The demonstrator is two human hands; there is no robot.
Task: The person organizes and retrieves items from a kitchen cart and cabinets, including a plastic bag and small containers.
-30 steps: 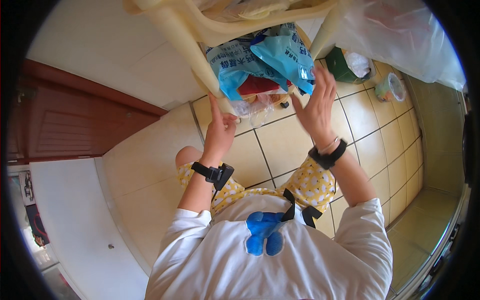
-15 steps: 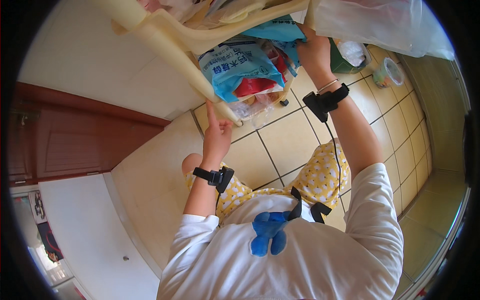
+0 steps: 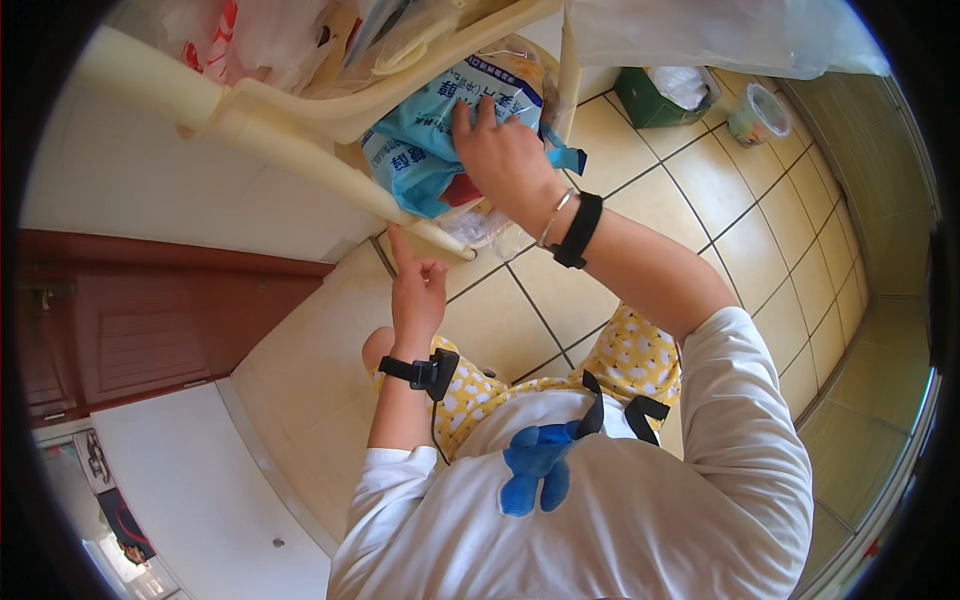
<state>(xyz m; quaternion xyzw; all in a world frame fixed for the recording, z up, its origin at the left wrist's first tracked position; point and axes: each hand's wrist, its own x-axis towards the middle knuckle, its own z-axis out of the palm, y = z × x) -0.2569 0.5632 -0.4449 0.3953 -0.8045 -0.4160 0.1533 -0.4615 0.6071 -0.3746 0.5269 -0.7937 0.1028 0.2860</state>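
Note:
My right hand [image 3: 508,168] lies with spread fingers on a light-blue printed plastic bag [image 3: 425,115], pressing on it without gripping. This bag sits in the lower tier of a cream plastic rack, on top of another blue bag [image 3: 395,170]. A piece of red packaging [image 3: 462,190] shows beneath the right hand. My left hand [image 3: 416,300] holds nothing. Its index finger points out and touches the end of the rack's cream post [image 3: 345,185]; its other fingers are loosely curled.
The rack's upper tier [image 3: 400,75] holds several plastic bags. Beyond it on the tiled floor stand a dark green box [image 3: 645,105] with a white bag and a clear round tub [image 3: 755,118]. A translucent sheet [image 3: 720,35] hangs at upper right. A red-brown door [image 3: 180,310] is at left.
My right hand has moved left and down, off the edge of the blue bag it held, and now rests on that bag inside the rack. My left hand stays at the post.

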